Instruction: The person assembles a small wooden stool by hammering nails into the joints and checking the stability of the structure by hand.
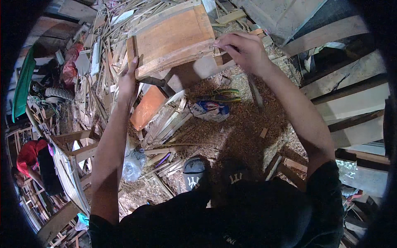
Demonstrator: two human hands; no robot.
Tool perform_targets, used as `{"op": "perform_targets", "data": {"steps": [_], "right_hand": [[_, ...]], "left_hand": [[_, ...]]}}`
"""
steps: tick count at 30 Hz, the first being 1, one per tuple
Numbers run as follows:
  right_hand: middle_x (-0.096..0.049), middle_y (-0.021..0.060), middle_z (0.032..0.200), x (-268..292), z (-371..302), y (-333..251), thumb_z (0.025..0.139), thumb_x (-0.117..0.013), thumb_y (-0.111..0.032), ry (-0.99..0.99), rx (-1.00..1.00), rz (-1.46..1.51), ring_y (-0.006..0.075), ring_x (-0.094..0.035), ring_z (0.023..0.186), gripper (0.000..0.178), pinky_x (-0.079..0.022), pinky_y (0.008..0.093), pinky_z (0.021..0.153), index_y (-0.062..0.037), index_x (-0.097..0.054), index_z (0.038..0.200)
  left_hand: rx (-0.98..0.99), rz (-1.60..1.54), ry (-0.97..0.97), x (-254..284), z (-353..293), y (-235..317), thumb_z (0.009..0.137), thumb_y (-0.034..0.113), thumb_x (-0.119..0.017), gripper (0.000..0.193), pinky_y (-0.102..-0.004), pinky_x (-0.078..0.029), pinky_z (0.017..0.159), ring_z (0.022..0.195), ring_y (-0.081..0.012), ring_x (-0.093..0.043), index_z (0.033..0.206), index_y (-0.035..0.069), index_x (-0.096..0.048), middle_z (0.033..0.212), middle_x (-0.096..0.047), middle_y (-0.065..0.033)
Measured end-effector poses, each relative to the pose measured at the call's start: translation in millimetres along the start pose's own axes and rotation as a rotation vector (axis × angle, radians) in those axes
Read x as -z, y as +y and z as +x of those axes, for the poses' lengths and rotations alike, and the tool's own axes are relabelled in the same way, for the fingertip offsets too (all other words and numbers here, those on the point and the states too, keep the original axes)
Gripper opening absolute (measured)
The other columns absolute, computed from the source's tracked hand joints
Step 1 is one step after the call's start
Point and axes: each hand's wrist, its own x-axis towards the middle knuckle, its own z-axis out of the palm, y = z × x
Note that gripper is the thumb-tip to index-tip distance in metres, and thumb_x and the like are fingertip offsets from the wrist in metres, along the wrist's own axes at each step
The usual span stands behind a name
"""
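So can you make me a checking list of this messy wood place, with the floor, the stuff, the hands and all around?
Surface: floor covered in sawdust and chips.
Job's things: wooden panel with a raised frame, held up over the floor.
Clutter: wood strips in a heap, orange board, printed bag, clear plastic bag, scrap sticks along the top.
Hands: left hand grips the panel's left edge; right hand pinches its right corner, something thin between the fingers, too small to tell.
Cables: nothing seen.
Surroundings: planks stacked on the right, wooden frames on the left, a person in red beside them.
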Motion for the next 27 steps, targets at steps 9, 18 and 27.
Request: {"op": "perform_targets", "data": {"steps": [9, 18, 27], "right_hand": [[-0.074, 0.0105, 0.097, 0, 6, -2, 0.087, -0.074, -0.003, -0.033, -0.033, 0.072, 0.0285, -0.074, 0.090, 0.014, -0.059, 0.0370, 0.079, -0.0051, -0.071, 0.100], [-0.074, 0.0102, 0.094, -2, 10, -7, 0.087, -0.074, -0.005, -0.008, -0.051, 0.085, 0.0286, -0.073, 0.089, 0.010, -0.059, 0.0368, 0.078, -0.0048, -0.072, 0.097], [-0.072, 0.0107, 0.088, 1, 12, -3, 0.089, -0.071, -0.006, -0.028, -0.035, 0.071, 0.0292, -0.072, 0.082, 0.010, -0.056, 0.0374, 0.073, -0.0044, -0.069, 0.099]], "left_hand": [[-0.032, -0.021, -0.099, 8, 2, -2, 0.100, 0.032, -0.068, 0.052, -0.0354, -0.055, 0.089, 0.101, -0.0213, -0.068, 0.127, -0.010, -0.057, 0.114, -0.068, -0.0132], [-0.628, 0.494, -0.139, 20, 22, 2, 0.107, 0.024, -0.054, 0.049, -0.0393, -0.036, 0.117, 0.145, -0.0314, -0.042, 0.155, 0.018, -0.044, 0.151, -0.050, -0.0199], [-0.923, 1.024, -0.549, 8, 16, 37, 0.085, -0.009, -0.048, 0.053, -0.0456, -0.023, 0.125, 0.146, -0.0384, -0.040, 0.129, 0.010, -0.071, 0.150, -0.053, -0.0167]]}}
